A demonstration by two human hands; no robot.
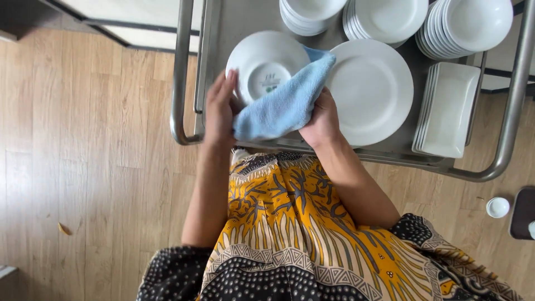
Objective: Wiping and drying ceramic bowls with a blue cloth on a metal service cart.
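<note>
Your left hand (pixel 220 108) grips the round white ceramic bowl (pixel 266 66) by its rim, underside up, over the steel cart (pixel 186 72); your right hand (pixel 322 120) fingers clench the light blue microfibre cloth (pixel 281 103) against it, beside a large white plate (pixel 370 89)

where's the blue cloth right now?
Head view, upper centre: the blue cloth is gripped in the right hand and pressed against the underside of a white bowl held by the left hand, over the steel cart, beside a large white plate.
</note>
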